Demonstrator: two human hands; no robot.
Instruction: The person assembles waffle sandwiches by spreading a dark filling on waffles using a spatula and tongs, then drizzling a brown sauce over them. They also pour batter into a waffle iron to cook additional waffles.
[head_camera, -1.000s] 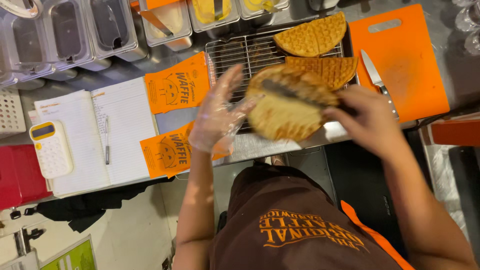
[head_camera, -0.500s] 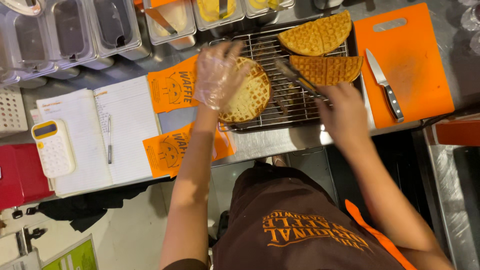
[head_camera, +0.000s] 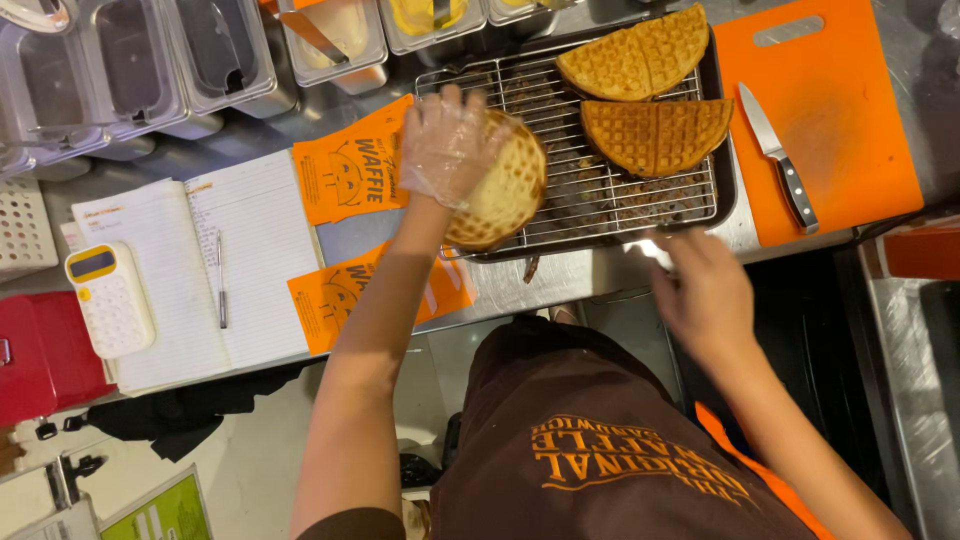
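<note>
1. Left hand (head_camera: 447, 146), in a clear plastic glove, lies palm-down and spread flat on a round waffle (head_camera: 505, 185). Fingers cover its left part; it is pressed on, not pinched.
2. Round waffle sits at the left end of the wire rack (head_camera: 590, 200), overhanging the rack's near-left corner slightly.
3. Right hand (head_camera: 706, 296) is bare, low at the near edge of the surface (head_camera: 580, 275), just beside the rack's near-right corner. Blurred; fingers look curled around something pale, but I can't tell what, or how tightly closed.
4. Two half waffles (head_camera: 650, 90) lie at the rack's far right end, one behind the other, well apart from the round one.
5. Orange cutting board (head_camera: 850, 140) is right of the rack, with a knife (head_camera: 780, 160) lying on its left side.
6. Orange paper sleeves (head_camera: 345, 180) lie left of the rack; one is partly under the left forearm.
7. Open notebook (head_camera: 250, 260) with a pen, plus a white-and-yellow calculator (head_camera: 108, 298), are farther left.
</note>
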